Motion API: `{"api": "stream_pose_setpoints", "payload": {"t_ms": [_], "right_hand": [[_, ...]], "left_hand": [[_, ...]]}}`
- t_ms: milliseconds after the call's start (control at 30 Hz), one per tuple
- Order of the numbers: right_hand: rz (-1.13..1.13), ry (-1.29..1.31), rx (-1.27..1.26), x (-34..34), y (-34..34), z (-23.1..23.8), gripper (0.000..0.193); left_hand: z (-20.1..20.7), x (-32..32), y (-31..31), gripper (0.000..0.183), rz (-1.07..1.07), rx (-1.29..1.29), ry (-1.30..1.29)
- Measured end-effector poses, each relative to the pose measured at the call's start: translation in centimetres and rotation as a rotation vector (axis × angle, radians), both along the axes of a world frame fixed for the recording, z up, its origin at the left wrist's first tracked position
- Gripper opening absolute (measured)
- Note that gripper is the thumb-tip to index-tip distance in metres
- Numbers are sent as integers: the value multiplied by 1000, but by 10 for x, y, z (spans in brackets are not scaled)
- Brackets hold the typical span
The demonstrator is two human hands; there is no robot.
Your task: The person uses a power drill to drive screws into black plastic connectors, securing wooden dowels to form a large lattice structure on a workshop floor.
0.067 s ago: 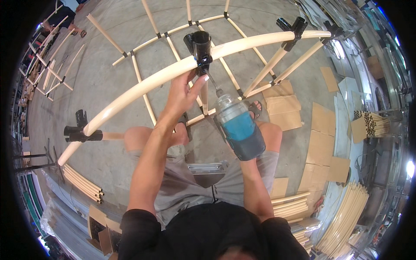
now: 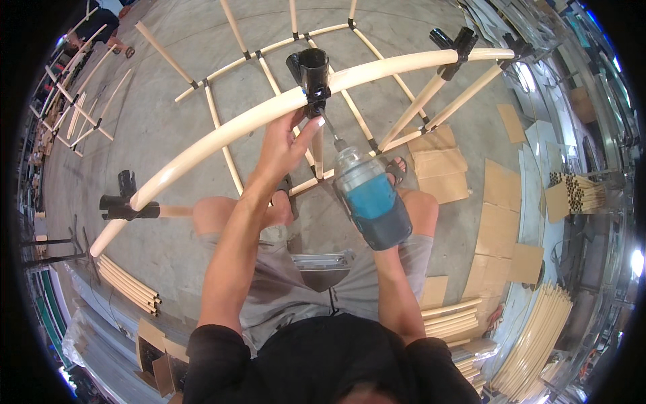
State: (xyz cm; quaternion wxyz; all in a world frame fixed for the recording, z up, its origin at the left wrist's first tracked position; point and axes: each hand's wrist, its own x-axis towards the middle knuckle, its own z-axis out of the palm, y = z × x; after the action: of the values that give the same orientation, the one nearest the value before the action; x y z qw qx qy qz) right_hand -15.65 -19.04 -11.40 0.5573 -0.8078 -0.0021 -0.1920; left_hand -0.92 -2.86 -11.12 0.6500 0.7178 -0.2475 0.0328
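A long cream-coloured pipe (image 2: 235,124) runs across in front of me, bending in the fisheye picture. A black pipe connector (image 2: 313,74) is clamped around it, with an open socket facing up. My left hand (image 2: 286,145) is closed around the lower part of this connector, thumb on its right side. My right hand (image 2: 384,254) grips a blue and grey cordless drill (image 2: 374,198), whose body hides most of the fingers. The drill's long thin bit (image 2: 328,125) reaches up and left to the connector's lower part, close to my left thumb. Whether the tip sits in a screw cannot be made out.
More black connectors (image 2: 129,207) sit along the pipe. Beyond it stands a pipe frame (image 2: 282,44) with upright legs. Cardboard sheets (image 2: 437,161) lie on the floor to the right. Pipe bundles (image 2: 538,330) lie on both sides. Another person (image 2: 97,27) is at the far left.
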Motion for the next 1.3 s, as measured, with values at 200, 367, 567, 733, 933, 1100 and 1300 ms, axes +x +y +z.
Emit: {"api": "stream_pose_setpoints", "payload": {"t_ms": [200,367,567,733,933,1100,1300], "right_hand": [[77,150,36,4,-9,24,29],[207,444,-177,9,-28,1,36],[-213,-92,-479,6,7,-6,40],[-212,-57,-408,2,-2,-17,34],[-77,232,-399,-15,-35,-29,39],[-217,300,-325,-3,-34,-33,37],[-91,-97,-737,4,-25,-6,36]], "left_hand": [[0,-2,0,43,-4,-13,7],[-3,-2,-5,43,13,-60,28],[-22,7,0,44,-6,-214,82],[-12,-5,-16,41,-13,-404,165],[-12,-6,-19,42,-5,-534,15],[-15,-2,-28,37,27,-467,50],[-26,-8,-23,34,89,-380,175]]}}
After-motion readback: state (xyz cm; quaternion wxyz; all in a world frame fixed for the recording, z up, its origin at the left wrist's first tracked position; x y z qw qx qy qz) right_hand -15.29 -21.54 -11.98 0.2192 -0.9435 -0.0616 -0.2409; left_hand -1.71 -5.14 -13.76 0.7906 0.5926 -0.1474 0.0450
